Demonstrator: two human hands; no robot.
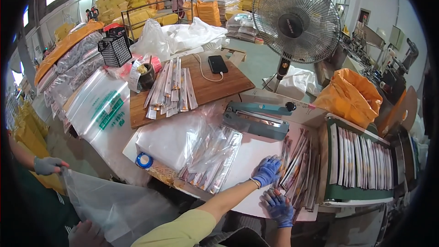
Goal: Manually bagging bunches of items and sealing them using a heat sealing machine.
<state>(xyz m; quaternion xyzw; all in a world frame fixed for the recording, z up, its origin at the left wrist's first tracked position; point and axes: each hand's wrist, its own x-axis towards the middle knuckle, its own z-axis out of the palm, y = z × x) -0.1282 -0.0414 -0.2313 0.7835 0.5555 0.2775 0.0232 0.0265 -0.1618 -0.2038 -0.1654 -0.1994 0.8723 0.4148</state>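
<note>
My left hand [267,172], in a blue glove, lies on the white tabletop [254,148] with its fingers stretched towards a loose pile of slim printed packets [297,167]. Nearer to me, my right hand [279,208], also gloved, has its fingers apart at the lower left edge of the same pile. Neither hand visibly grips a packet. Left of my forearm, more slim packets [215,176] lie under and inside clear plastic bags [169,137]. Behind them stands a grey-blue bag sealer [256,121].
A green conveyor [336,194] with a row of packets adjoins the table at right. A wooden board [233,82] holds packets, a phone [217,64] and a cup [146,80]. A fan [297,23] stands behind. At left, a co-worker's gloved hands [48,165] hold a clear plastic bag [114,201].
</note>
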